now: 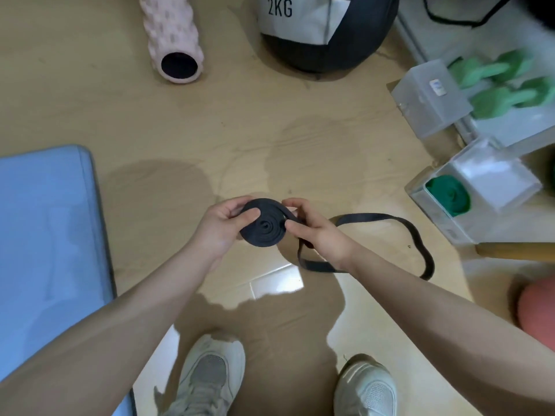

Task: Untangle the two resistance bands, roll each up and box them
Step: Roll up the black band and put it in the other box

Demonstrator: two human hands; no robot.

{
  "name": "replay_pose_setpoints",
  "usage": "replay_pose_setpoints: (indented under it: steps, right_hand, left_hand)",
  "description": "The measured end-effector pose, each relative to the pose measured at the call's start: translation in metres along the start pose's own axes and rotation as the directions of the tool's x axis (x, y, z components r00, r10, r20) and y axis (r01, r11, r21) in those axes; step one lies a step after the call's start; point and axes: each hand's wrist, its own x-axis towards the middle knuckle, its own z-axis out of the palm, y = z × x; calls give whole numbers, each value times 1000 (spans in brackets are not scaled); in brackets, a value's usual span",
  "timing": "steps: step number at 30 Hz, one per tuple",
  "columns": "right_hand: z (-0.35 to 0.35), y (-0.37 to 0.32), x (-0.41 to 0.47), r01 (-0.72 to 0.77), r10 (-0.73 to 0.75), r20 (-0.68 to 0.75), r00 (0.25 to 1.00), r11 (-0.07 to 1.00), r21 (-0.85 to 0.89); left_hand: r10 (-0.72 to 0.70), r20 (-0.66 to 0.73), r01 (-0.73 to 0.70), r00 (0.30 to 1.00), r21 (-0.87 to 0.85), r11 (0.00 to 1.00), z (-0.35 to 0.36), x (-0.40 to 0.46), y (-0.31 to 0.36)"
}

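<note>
Above the floor (168, 130), between the two hands, sits the black band (264, 225), already wound into a flat coil. The left hand (223, 225) grips the coil at its left edge, the thumb pressed on its face. The right hand (312, 228) pinches the strip where it leaves the coil on the right side. From this point the loose tail (417, 235) runs to the right of the coil and lies on the floor in a long loop, its long axis going left to right. I judge that the right hand must feed this tail toward the coil; nothing lies across it. Right of the coil, well apart, stands the clear box (492, 175) with the rolled green band (449, 195) inside. A wooden stick (516, 251) lies near the far end of the loop and could catch it.
</note>
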Motion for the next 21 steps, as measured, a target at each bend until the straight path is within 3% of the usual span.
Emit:
replay_pose_setpoints:
  steps: [2, 5, 7, 9, 11, 14, 16, 18, 19, 21]
  right_hand:
    - [-11, 1, -8, 17, -15, -53, 998, 999, 44]
    - [-18, 6, -16, 68, -75, -77, 994, 994, -81]
    - [-16, 6, -17, 106, -112, -115, 987, 992, -63]
    - [-18, 3, -17, 122, -125, -163, 979, 992, -31]
    - [-25, 4, -19, 107, -123, -155, 980, 989, -105]
    - [-38, 15, -25, 67, -101, -61, 993, 907, -417]
    - [-38, 24, -29, 67, -74, 19, 997, 741, -668]
    - [-32, 27, -31, 86, -55, 66, 996, 589, -804]
    - [-29, 27, -31, 91, -53, 75, 996, 588, -804]
    - [-27, 28, -31, 73, -48, 55, 997, 685, -725]
  left_hand:
    - [-4, 6, 4, 1000, -8, 1000, 13, 3, 6]
    - [46, 54, -46, 997, 0, 999, 32, 4, 13]
    - [58, 52, -57, 997, -36, 998, 45, 2, 15]
    - [50, 46, -46, 998, -85, 995, 53, 0, 11]
    - [17, 102, -7, 995, -89, 996, 56, -2, 5]
    - [-100, 321, 33, 942, 208, 978, 51, 0, 4]
    - [-184, 431, -32, 884, 447, 894, 54, 2, 11]
    - [-208, 464, -147, 861, 619, 771, 62, 4, 17]
    - [-201, 469, -236, 860, 715, 659, 67, 5, 20]
    - [-188, 487, -381, 853, 827, 414, 75, 6, 23]
